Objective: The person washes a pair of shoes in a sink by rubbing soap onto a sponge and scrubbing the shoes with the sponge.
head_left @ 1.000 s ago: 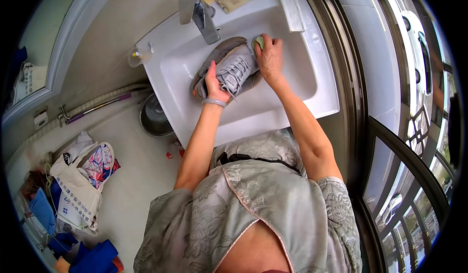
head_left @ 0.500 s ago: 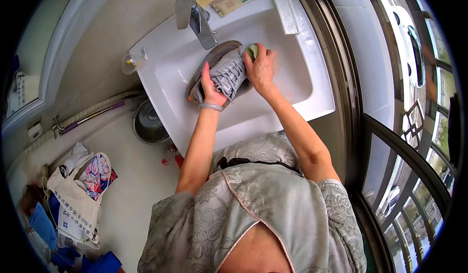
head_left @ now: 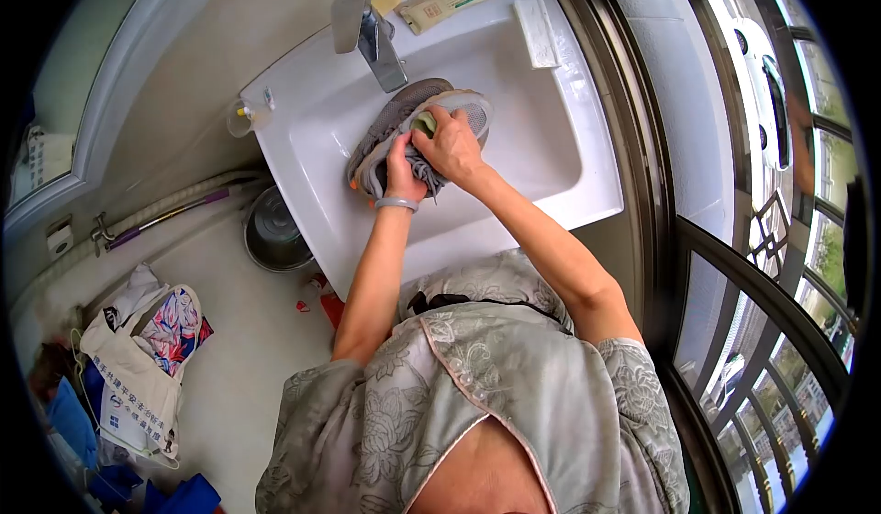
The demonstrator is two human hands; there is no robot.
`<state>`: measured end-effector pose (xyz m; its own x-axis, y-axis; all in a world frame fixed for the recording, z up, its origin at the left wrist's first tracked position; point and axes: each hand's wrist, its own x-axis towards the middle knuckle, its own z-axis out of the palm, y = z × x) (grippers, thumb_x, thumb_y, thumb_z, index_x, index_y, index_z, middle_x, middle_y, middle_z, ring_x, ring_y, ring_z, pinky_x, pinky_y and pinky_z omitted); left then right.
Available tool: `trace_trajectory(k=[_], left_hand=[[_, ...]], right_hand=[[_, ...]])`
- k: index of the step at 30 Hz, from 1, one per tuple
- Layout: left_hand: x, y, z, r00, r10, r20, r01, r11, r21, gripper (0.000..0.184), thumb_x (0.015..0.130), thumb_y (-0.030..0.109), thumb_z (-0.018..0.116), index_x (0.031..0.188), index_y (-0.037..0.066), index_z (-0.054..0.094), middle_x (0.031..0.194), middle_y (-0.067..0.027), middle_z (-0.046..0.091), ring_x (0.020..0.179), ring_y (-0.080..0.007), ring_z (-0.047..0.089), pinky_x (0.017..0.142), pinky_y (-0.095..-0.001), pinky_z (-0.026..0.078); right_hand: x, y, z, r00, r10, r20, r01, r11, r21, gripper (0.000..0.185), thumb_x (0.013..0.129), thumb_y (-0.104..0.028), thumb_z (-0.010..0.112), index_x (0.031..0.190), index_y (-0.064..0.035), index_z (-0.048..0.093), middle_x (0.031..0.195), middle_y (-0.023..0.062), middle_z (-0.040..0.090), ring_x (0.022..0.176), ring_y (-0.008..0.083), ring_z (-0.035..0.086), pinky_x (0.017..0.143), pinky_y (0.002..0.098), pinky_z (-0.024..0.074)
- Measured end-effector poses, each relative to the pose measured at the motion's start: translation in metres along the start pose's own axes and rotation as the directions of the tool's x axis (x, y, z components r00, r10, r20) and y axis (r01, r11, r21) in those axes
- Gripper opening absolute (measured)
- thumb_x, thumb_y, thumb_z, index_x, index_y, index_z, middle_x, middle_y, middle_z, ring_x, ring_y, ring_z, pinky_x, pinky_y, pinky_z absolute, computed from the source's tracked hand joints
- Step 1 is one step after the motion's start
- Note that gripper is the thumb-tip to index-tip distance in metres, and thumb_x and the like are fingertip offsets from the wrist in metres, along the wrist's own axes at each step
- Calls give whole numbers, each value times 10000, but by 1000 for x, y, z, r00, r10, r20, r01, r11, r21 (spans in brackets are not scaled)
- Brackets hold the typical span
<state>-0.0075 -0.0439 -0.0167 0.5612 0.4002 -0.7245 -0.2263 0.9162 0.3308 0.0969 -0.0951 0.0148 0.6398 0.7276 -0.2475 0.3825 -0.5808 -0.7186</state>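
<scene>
A grey laced shoe (head_left: 473, 110) is held in the white sink (head_left: 541, 147), its toe toward the upper right. Beneath and behind it lies a second grey-brown shoe (head_left: 404, 103). My left hand (head_left: 402, 173), with a pale bracelet at the wrist, grips the laced shoe near its laces. Between the fingers and thumb of my right hand (head_left: 451, 147) is a small green object (head_left: 424, 124), pressed to the shoe's upper side. The laces are partly hidden by my hands.
A grey faucet (head_left: 372, 41) rises at the sink's back. Behind it are a pale tube (head_left: 451, 2) and a white tray (head_left: 536, 34). At left, a metal basin (head_left: 275, 229) and a printed cloth bag (head_left: 133, 367) rest on the floor. A window stands at right.
My right hand has moved left and down with the green object, from the shoe's toe side to its middle near the laces. The laced shoe has turned slightly in my left hand.
</scene>
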Motion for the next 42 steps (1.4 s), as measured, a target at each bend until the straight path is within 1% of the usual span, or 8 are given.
trace_trajectory(k=[4, 11, 13, 16, 22, 29, 32, 42], left_hand=[[4, -28, -30, 998, 64, -24, -61, 993, 100, 306, 937, 152, 592, 1200, -3, 602, 1168, -105, 645, 1087, -233, 614, 958, -383, 502], [3, -43, -24, 974, 223, 47, -228, 956, 184, 327, 937, 67, 589, 1258, 4, 577, 1235, -124, 617, 1132, -247, 596, 962, -363, 495], [22, -59, -93, 899, 244, 362, -331, -162, 930, 442, 949, 114, 584, 1363, -15, 498, 1367, -181, 538, 1262, -272, 513, 1056, -379, 408], [2, -61, -56, 802, 499, 327, -445, 136, 885, 472, 949, 160, 582, 1358, -50, 477, 1389, -215, 516, 1306, -327, 460, 1100, -372, 335], [2, -51, -37, 681, 619, 390, -518, 32, 855, 330, 953, 163, 563, 1204, -50, 571, 1219, -245, 601, 1159, -374, 540, 1033, -411, 379], [-2, -74, -51, 897, 369, 244, -379, 356, 854, 417, 987, 116, 462, 1366, -58, 459, 1367, -276, 513, 1251, -415, 484, 1102, -434, 334], [8, -66, -40, 575, 704, 417, -542, -54, 839, 300, 930, 105, 527, 1162, -79, 572, 1128, -279, 602, 1072, -469, 534, 985, -488, 392], [5, -74, -52, 691, 604, 397, -470, -41, 882, 316, 943, 160, 531, 1154, -72, 577, 1160, -279, 602, 1082, -476, 537, 998, -483, 403]], right_hand=[[14, 45, -20, 941, -331, -74, 301, 914, -271, 388, 837, -316, 717, 1199, -221, 615, 1034, 105, 573, 935, 317, 630, 716, 429, 560], [9, 10, -10, 994, -80, -79, 77, 996, -40, 358, 854, -339, 711, 1176, -191, 659, 1060, 199, 567, 973, 383, 629, 780, 461, 550], [0, -8, -5, 957, -203, 206, 213, 977, -25, 363, 859, -373, 701, 1178, -204, 664, 1091, 179, 575, 1001, 383, 635, 802, 451, 550], [16, 2, -6, 949, -270, 165, 295, 944, -148, 331, 860, -367, 701, 1148, -210, 660, 1047, 148, 578, 984, 352, 630, 779, 448, 550], [55, -6, -25, 981, -109, 163, 163, 912, -375, 328, 874, -385, 678, 1132, -182, 679, 1082, 176, 590, 1004, 353, 632, 794, 462, 549], [32, -32, -1, 924, -132, 358, 264, 899, -349, 365, 875, -387, 677, 1151, -149, 683, 1125, 192, 586, 1059, 372, 630, 874, 466, 541], [53, 12, -38, 993, -65, 100, 96, 931, -351, 305, 892, -355, 670, 1117, -149, 668, 1081, 196, 586, 1020, 387, 631, 821, 468, 548], [30, -19, -5, 984, -103, 144, 149, 921, -360, 336, 895, -391, 657, 1105, -129, 653, 1074, 217, 578, 948, 410, 645, 804, 481, 548]])
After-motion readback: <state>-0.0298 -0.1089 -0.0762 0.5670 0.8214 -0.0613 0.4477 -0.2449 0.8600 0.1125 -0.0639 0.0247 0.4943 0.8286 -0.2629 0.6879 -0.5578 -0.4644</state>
